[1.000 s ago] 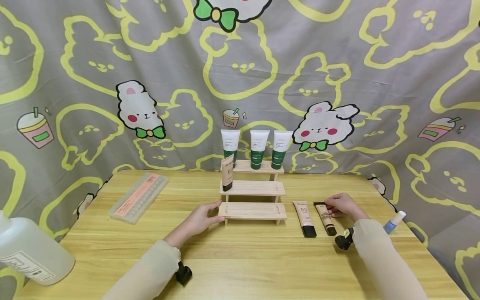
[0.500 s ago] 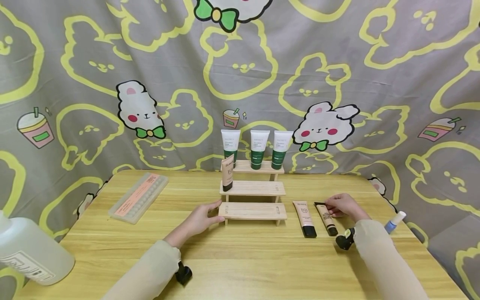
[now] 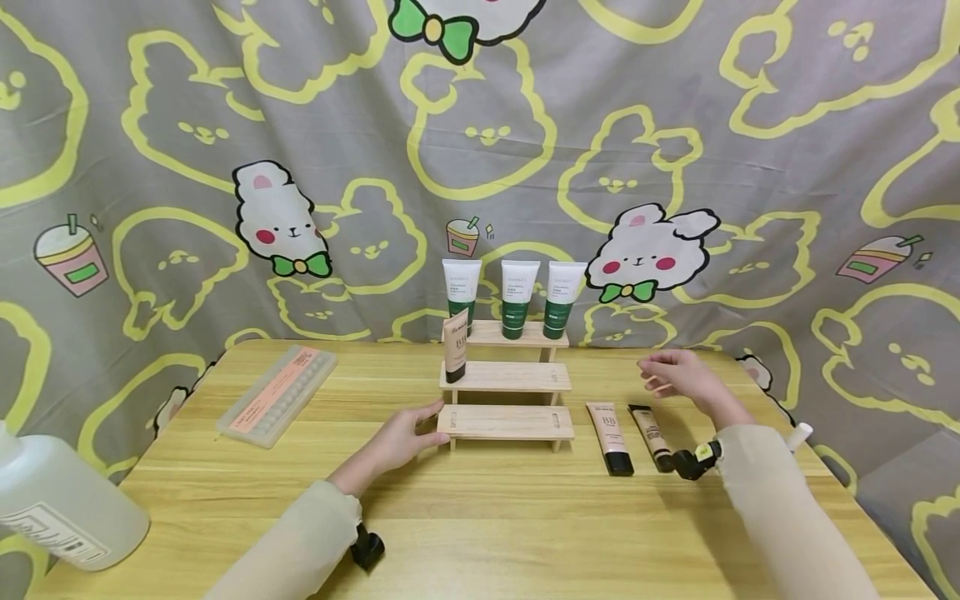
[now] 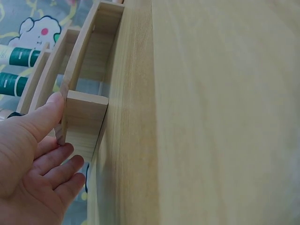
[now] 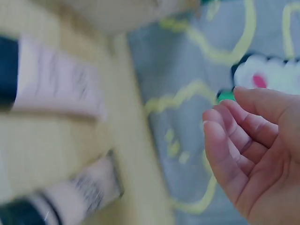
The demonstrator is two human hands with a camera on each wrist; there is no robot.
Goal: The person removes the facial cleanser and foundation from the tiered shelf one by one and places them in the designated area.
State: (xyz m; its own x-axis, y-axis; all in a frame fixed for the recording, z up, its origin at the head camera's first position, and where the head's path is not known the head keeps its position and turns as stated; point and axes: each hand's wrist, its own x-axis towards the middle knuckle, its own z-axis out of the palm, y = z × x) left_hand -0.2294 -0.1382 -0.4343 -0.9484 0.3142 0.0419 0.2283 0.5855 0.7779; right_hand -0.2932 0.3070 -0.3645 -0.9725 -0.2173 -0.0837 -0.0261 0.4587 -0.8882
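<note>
A three-tier wooden display stand [image 3: 504, 422] stands in the middle of the table. My left hand [image 3: 403, 435] pinches the left end of its lowest step, thumb on one face of the board, as the left wrist view shows [image 4: 42, 154]. My right hand [image 3: 684, 375] hovers over the table's right side, fingers loosely curled around nothing. Below it lie two BB cream tubes with black caps, a pale one [image 3: 608, 437] and a slimmer one [image 3: 651, 437]. Another BB cream tube [image 3: 455, 348] stands upright at the left of the middle step.
Several white-and-green cream tubes [image 3: 519, 298] stand on the top step. A flat clear case with a pink label [image 3: 279, 396] lies at left, and a large translucent jug [image 3: 67, 500] is at the near left. A white-capped bottle [image 3: 799, 436] is partly behind the right sleeve.
My right hand has let go of the slimmer BB cream tube and risen away toward the back; the tube stays on the table. The left hand has kept its place on the stand.
</note>
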